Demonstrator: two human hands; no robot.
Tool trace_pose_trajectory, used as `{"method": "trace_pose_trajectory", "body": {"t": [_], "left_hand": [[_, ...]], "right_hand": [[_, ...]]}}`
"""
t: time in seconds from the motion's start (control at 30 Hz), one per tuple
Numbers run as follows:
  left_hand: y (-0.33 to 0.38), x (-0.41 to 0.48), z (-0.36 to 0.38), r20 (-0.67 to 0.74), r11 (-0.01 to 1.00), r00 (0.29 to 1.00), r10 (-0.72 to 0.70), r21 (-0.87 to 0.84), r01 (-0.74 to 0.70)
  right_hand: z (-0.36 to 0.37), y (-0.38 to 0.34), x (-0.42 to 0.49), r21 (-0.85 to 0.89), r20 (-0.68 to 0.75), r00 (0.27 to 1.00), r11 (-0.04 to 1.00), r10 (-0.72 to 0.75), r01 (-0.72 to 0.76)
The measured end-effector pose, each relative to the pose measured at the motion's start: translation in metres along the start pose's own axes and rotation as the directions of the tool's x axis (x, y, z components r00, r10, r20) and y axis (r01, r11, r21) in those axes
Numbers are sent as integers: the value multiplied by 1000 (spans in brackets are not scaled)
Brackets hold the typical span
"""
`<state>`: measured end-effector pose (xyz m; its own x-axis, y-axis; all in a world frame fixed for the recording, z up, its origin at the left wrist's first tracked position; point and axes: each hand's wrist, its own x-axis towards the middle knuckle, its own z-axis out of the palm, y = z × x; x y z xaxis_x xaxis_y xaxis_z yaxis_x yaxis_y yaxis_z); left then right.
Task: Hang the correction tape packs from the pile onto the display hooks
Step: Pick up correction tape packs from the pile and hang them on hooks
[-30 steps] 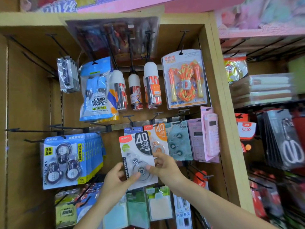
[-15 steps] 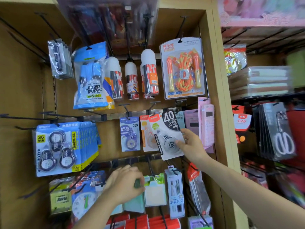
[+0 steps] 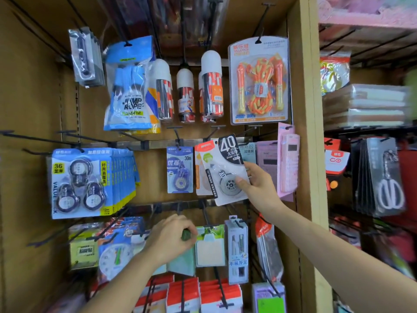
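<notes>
Correction tape pack: white card with a black "40" panel and a red corner, a grey tape wheel under clear blister; tilted, top leaning left, up at the middle hook row. Whether its hang hole sits on the hook cannot be told; the top edge overlaps the rail there.

Right hand: grips the pack's lower right edge, thumb on the front by the wheel, fingers behind and hidden.

Neighbours: an orange-and-white pack directly behind, mostly covered; a blue 30m pack just to its left, hanging free; a pale teal pack behind to the right, only the top strip showing; pink packs further right.

Left hand: lower row, closed around a small dark green object, too hidden to identify; it covers most of a mint-green pack.

Far left: blue three-roll value packs, stacked deep on one hook.

Bottom edge: red packs, cut off.
</notes>
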<state>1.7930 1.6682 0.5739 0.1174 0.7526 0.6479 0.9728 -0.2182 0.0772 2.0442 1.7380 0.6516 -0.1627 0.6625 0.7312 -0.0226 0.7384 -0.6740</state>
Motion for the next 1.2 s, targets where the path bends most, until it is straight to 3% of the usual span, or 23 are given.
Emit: {"method": "trace_pose_trajectory", "body": {"t": [0.23,0.43,0.63,0.87,0.97,1.03,1.13,1.2], "left_hand": [[1,-1,1,-15,1000,1000,-6,-15,6],[4,-3,-1,-22,1000,1000,-3,-13,2],[4,-3,-2,-24,1000,1000,-11,-26,10],[3,-4,1,-25,1000,1000,-9,-11,9],[3,-3,1,-26,1000,1000,-17,-13,17],[4,-3,2,-30,1000,999,-16,-15,15],[6,-4,2,-40,1000,999,-8,-17,7],[5,-4,2,-43,1000,999,-10,-21,9]], "right_hand": [[14,-1,5,41,-22,994,994,105,-104],[21,12,18,-34,-75,986,987,152,-155],[40,22,51,-268,-148,983,952,111,-148],[54,44,72,-468,-138,970,850,198,-241],[54,48,55,-664,-147,989,744,-25,-80],[53,48,44,-790,34,974,591,-222,162],[55,41,47,-844,359,921,368,-151,389],[62,37,56,-856,428,902,299,-49,423]]}}
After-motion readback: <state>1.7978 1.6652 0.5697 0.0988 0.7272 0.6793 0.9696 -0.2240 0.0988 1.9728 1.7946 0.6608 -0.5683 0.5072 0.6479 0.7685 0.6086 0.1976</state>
